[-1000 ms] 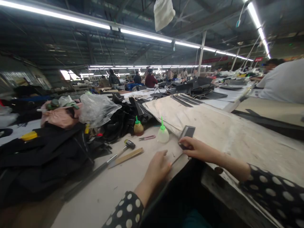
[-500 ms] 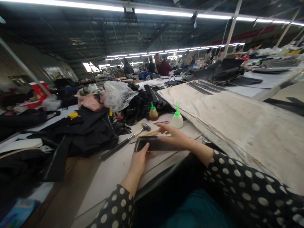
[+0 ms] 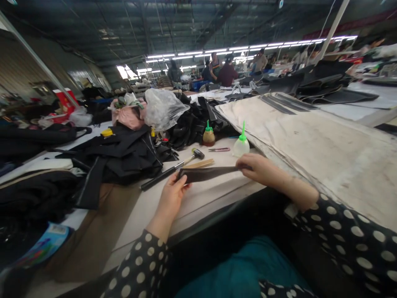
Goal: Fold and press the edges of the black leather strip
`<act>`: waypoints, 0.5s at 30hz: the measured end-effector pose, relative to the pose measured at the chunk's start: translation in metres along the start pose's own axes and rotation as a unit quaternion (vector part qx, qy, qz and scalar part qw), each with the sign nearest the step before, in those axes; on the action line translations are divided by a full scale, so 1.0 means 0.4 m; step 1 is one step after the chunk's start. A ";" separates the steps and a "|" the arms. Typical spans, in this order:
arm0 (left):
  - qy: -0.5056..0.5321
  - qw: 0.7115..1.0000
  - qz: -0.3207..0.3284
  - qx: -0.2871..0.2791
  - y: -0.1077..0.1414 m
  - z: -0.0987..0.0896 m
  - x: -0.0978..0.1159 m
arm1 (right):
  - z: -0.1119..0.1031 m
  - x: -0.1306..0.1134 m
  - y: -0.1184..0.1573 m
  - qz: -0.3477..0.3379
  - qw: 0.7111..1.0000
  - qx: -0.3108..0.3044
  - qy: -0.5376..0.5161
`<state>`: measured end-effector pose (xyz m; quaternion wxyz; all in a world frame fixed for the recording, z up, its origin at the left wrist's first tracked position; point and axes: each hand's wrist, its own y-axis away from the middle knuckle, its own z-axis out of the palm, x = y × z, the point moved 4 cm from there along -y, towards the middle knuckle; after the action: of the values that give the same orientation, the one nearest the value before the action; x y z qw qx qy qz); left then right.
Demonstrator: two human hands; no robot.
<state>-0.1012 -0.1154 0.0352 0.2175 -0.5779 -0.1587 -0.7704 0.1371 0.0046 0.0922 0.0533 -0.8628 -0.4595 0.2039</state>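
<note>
A dark strip of material (image 3: 211,174) is stretched between my two hands above the pale work surface. My left hand (image 3: 171,193) pinches its left end, thumb on top. At its right end, my right hand (image 3: 259,169) has its fingers closed around the strip. Just beyond the strip lie a wooden stick (image 3: 201,164) and a small hammer (image 3: 197,154). Close behind my right hand stands a clear bottle with a green nozzle (image 3: 241,145).
A brown glue bottle (image 3: 209,137) and small pink-handled snips (image 3: 219,150) are behind the strip. Black fabric pieces (image 3: 124,153) are heaped at left. A cream cloth (image 3: 313,145) covers the surface at right. Several people are in the distance.
My right hand has moved from the strip's middle to its right end and closed on it. The strip now extends straighter between my hands. The view has shifted slightly.
</note>
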 end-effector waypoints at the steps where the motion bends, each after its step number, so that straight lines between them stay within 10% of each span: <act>1: -0.048 0.998 0.035 -0.016 0.006 -0.028 0.020 | 0.000 -0.020 0.013 -0.028 0.998 0.044 0.025; 9: -0.543 0.824 0.120 -0.109 0.160 -0.249 0.078 | 0.140 -0.058 0.148 -0.134 0.990 -0.034 0.001; 15: -0.582 0.803 0.130 -0.007 0.210 -0.296 0.079 | 0.143 0.029 0.193 -0.068 0.997 0.020 0.001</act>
<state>-0.1626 -0.2506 0.0318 0.1790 -0.9342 -0.1733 -0.2553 0.1795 -0.0358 0.0152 0.0847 -0.8284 -0.5130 0.2086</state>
